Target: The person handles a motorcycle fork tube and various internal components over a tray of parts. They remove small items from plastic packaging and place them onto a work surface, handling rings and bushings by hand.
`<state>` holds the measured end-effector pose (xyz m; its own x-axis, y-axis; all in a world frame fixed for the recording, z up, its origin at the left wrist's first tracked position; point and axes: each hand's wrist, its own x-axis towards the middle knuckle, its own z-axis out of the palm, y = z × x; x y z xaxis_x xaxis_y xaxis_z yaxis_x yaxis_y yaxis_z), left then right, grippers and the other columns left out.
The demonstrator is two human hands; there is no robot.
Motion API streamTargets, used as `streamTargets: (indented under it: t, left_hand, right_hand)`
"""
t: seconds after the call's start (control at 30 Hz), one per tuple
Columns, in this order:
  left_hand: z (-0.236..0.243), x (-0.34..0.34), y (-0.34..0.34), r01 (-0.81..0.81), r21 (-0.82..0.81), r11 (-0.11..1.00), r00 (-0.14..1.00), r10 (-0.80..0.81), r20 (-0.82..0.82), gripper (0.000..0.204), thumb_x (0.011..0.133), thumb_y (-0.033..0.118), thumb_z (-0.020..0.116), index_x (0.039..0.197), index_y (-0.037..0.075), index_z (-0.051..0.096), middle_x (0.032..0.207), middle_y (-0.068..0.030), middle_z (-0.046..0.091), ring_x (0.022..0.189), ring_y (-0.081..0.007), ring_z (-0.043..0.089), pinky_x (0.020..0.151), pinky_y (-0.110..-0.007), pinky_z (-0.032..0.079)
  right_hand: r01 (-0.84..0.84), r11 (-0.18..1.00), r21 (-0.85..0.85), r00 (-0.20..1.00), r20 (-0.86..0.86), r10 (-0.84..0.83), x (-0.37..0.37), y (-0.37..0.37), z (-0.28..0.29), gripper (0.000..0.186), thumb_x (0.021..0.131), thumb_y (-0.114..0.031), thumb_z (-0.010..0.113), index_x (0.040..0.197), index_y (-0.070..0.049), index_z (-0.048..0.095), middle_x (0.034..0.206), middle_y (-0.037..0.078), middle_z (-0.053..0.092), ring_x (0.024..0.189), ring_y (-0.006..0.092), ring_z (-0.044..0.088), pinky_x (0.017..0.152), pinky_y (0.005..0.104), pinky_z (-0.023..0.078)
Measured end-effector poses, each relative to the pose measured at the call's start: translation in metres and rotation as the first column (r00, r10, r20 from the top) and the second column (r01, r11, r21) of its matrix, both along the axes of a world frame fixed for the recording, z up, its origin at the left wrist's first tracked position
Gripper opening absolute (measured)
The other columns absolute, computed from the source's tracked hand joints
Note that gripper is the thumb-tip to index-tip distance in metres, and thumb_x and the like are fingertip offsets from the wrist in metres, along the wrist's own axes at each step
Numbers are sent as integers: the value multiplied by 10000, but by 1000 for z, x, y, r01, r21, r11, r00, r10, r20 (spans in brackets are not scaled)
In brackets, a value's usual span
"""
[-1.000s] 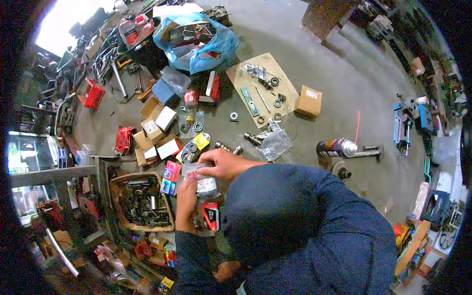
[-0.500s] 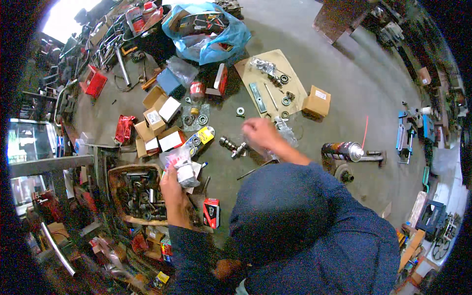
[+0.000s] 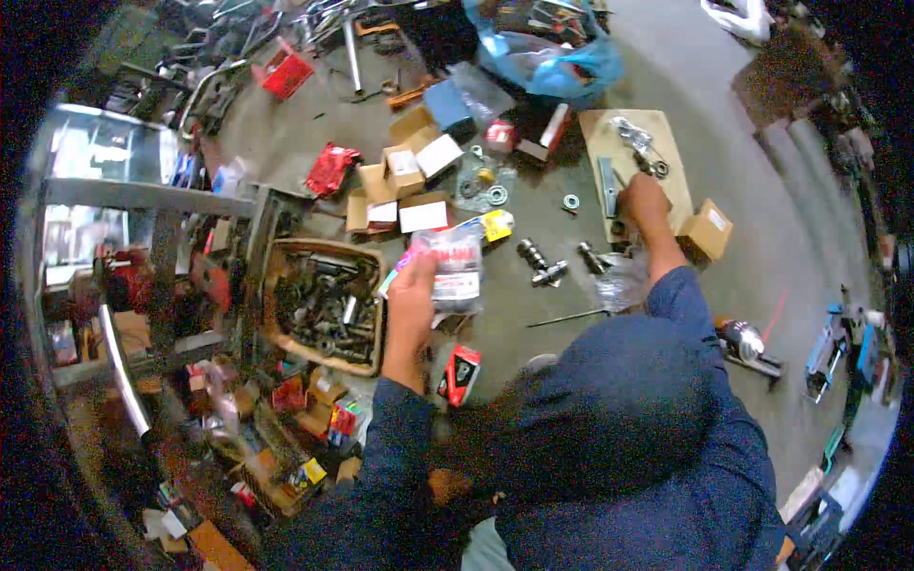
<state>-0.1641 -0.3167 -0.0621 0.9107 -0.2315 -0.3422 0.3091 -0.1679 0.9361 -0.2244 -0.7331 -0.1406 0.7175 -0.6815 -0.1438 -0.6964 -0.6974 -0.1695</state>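
Observation:
My left hand point(image 3: 411, 293) is closed on a clear plastic bag point(image 3: 459, 274) with red print and a white label; its contents are hard to make out. Out to the right, my right hand point(image 3: 645, 202) is over a tan cardboard sheet point(image 3: 594, 133), fingers curled and their tips hidden. Beside it on the sheet lie a flat metal bar point(image 3: 609, 188) and a ring bearing point(image 3: 660, 169). Nearer to me, a camshaft-like metal part point(image 3: 533, 255) and a second shaft part point(image 3: 592, 257) rest on the floor. Another bearing point(image 3: 570, 202) lies left of the sheet.
Opened cardboard boxes point(image 3: 405, 171) cluster ahead of my left hand. A bin of metal parts point(image 3: 379, 328) stands at the left, near a red-and-black box point(image 3: 460, 374). A closed carton point(image 3: 707, 230) and a spray can point(image 3: 741, 335) are to the right; a blue bag point(image 3: 562, 81) sits at the back.
The view has swung, shifting the scene rightward. My right hand has moved from above the floor parts to the cardboard sheet. My left hand still holds the bag, its printed side now showing.

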Motion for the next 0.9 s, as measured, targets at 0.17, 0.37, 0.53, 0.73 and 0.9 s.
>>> streamTargets:
  t: [0.17,0.37,0.53,0.73,0.9]
  left_hand:
    - [37,-8,-11,26,157,987,993,-43,111,290,970,245,521,1037,-7,646,885,-8,653,772,-64,565,684,-247,486]
    - [6,-13,-19,44,194,980,914,-118,389,265,955,238,528,948,-9,622,800,-105,628,720,-180,581,666,-318,461]
    - [10,-23,-31,44,485,873,650,-394,650,150,905,184,551,919,42,595,793,-131,580,714,-323,595,588,-400,465]
    - [16,-49,-32,151,734,662,424,-714,557,110,826,179,569,908,106,578,749,-67,558,646,-255,615,509,-371,488]
    - [-4,-62,-36,225,712,665,360,-736,574,113,799,157,553,893,97,570,718,-70,553,613,-260,606,491,-381,487]
  right_hand:
    - [-187,981,-48,893,408,190,-4,42,46,218,820,-166,533,938,17,541,831,254,611,776,443,600,692,494,478]
    - [-598,565,569,789,540,292,-23,171,113,218,961,-257,435,1027,-50,414,776,146,508,685,271,524,649,384,441]
    - [-592,342,729,782,417,463,-24,207,97,278,950,-251,474,1048,4,523,906,222,624,870,369,616,770,430,470]
    - [-533,265,803,827,428,365,-53,212,74,282,934,-219,493,1030,17,613,929,178,661,833,256,627,771,360,479]
    - [-221,400,889,932,72,356,-62,214,82,214,918,-149,508,983,19,622,873,114,662,804,139,566,742,318,469]
